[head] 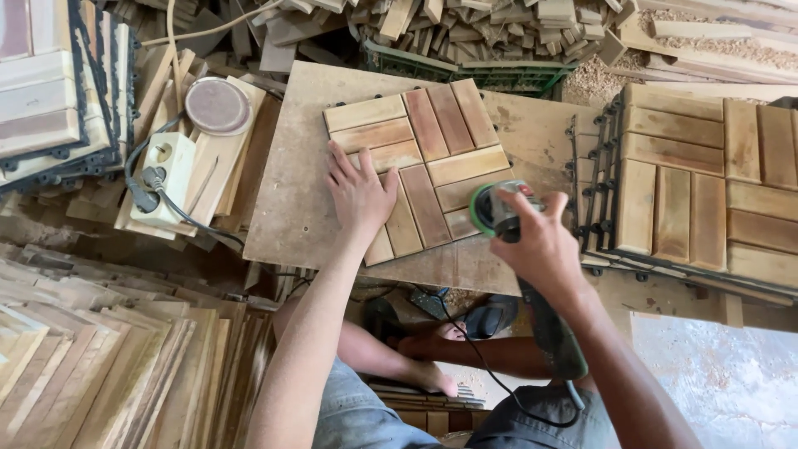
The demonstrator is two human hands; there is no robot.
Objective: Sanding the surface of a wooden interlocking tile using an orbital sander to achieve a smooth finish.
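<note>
Our left hand (359,193) is lying flat, fingers spread, pressing down on the wooden slat tile (420,162), which sits on the plywood table (291,199) in front of us. Our right hand (539,243) is wrapped tight around the green power sander (499,209), whose head is at the tile's lower right corner. We can't really see the disc itself since the hand and the sander body cover it, so it's probably touching the wood, but that's hard to call. The sander's handle and its black cord (490,366) run back under our forearm and get partly lost against our shorts.

Further out, a stack of finished tiles (698,183) sits to the right, cut off by the frame edge. On the left there's a white power strip (162,179) with a plug in it and a round sanding disc (217,106) just above it. Scrap wood offcuts (449,29) are heaped along the top, and thin slats (116,366) are piled lower left.
</note>
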